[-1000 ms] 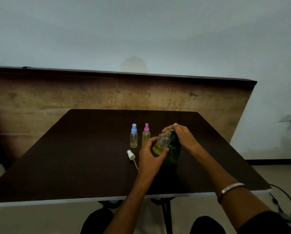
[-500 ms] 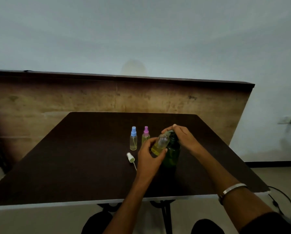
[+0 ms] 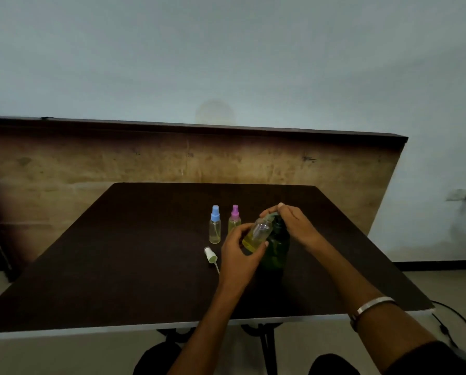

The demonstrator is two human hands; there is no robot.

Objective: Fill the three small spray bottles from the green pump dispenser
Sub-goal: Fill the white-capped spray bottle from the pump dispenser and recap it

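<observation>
I count three small spray bottles: one blue-capped (image 3: 215, 225), one pink-capped (image 3: 235, 219), one uncapped (image 3: 256, 234). One green pump dispenser (image 3: 276, 247), one loose spray cap (image 3: 210, 255).

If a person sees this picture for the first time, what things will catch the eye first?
First, the two hands at the middle of the dark table: the left hand holds a tilted open spray bottle against the green pump dispenser, while the right hand rests on its pump. Just left stand the blue-capped bottle and pink-capped bottle, a loose white spray cap before them.
</observation>
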